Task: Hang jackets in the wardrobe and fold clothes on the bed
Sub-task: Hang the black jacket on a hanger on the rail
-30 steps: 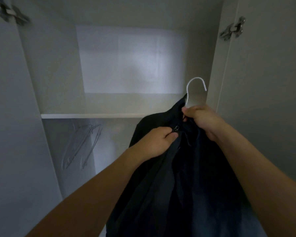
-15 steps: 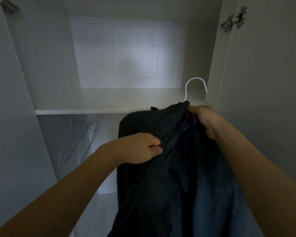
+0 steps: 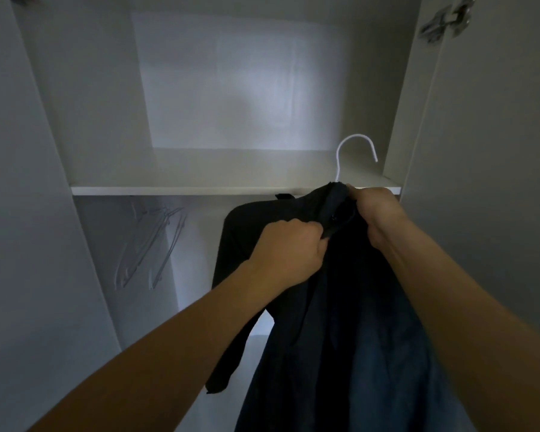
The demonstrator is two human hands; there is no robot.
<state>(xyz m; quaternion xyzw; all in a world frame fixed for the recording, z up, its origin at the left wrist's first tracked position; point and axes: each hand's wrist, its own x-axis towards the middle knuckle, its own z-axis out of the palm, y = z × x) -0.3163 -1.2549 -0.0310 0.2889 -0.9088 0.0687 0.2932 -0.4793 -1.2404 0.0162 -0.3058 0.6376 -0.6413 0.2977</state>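
A dark jacket (image 3: 340,322) hangs on a white hanger whose hook (image 3: 354,151) sticks up above the collar, in front of the open wardrobe. My left hand (image 3: 289,251) grips the jacket's front edge near the collar. My right hand (image 3: 376,210) grips the collar at the base of the hook. One dark sleeve dangles down on the left side of the jacket. The hanger's shoulders are hidden inside the cloth.
A white shelf (image 3: 175,190) crosses the wardrobe at hand height. Below it on the left hang several empty pale hangers (image 3: 150,244). An open door with a metal hinge (image 3: 443,23) stands at the right; another door panel is at the left.
My left hand has moved up and right, back to the jacket's front edge by the collar. The jacket and hook have stayed near the shelf's right end.
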